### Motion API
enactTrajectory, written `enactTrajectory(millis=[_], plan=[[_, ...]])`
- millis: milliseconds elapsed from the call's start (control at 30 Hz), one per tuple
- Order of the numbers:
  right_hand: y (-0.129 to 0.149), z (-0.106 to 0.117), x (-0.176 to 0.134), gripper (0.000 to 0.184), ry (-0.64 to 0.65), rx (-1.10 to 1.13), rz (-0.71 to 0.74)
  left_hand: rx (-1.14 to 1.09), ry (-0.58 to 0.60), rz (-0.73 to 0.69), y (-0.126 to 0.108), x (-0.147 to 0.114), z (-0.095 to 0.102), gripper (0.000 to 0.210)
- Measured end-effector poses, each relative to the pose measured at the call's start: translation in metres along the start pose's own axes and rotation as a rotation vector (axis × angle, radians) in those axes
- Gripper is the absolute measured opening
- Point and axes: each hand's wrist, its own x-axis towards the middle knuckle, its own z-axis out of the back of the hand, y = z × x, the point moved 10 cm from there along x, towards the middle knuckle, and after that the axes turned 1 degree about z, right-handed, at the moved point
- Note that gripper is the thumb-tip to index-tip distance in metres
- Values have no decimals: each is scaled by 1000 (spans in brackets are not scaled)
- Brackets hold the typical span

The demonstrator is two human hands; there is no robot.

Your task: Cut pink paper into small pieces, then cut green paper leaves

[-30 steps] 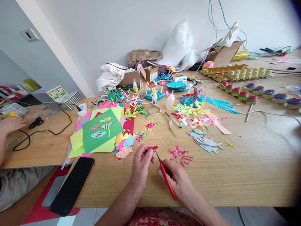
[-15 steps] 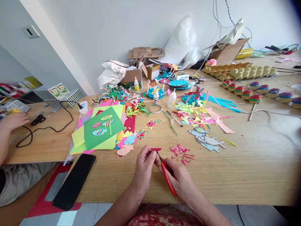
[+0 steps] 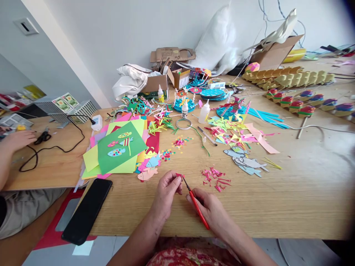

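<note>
Pinched between the thumb and fingers of my left hand (image 3: 169,188) is a small piece of red paper (image 3: 179,175). My right hand (image 3: 206,205) is closed around red-handled scissors (image 3: 197,207), whose dark blades reach up to the paper's edge. Just right of the blades, pink and red paper scraps (image 3: 215,177) lie scattered on the table. Left of my hands is a group of coloured paper fish (image 3: 148,173). Several grey-blue paper fish (image 3: 246,162) lie farther right.
A green sheet with fish on it (image 3: 111,162) tops a stack of coloured paper. A black phone (image 3: 87,210) overhangs the front edge. Glue bottles (image 3: 204,112), a tape ring (image 3: 184,124) and a pen (image 3: 207,136) lie beyond. Another person's hand (image 3: 22,140) rests at far left.
Less of the red paper sticks out past my left fingers, and the scissor blades now lie close against it. The view has shifted slightly; both hands keep their holds.
</note>
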Motion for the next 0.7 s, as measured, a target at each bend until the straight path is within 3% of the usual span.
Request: enactTrajectory(millis=[200, 300, 433, 700], plan=[[-4, -10, -9, 36, 270, 372, -151, 269, 35, -60, -22, 3, 5, 17], [5, 18, 0, 29, 101, 393, -57, 389, 136, -45, -22, 5, -7, 17], [17, 59, 11, 18, -178, 213, 87, 481, 260, -41, -15, 7, -26, 17], [22, 70, 19, 7, -171, 137, 116, 639, 353, -81, -21, 9, -53, 14]])
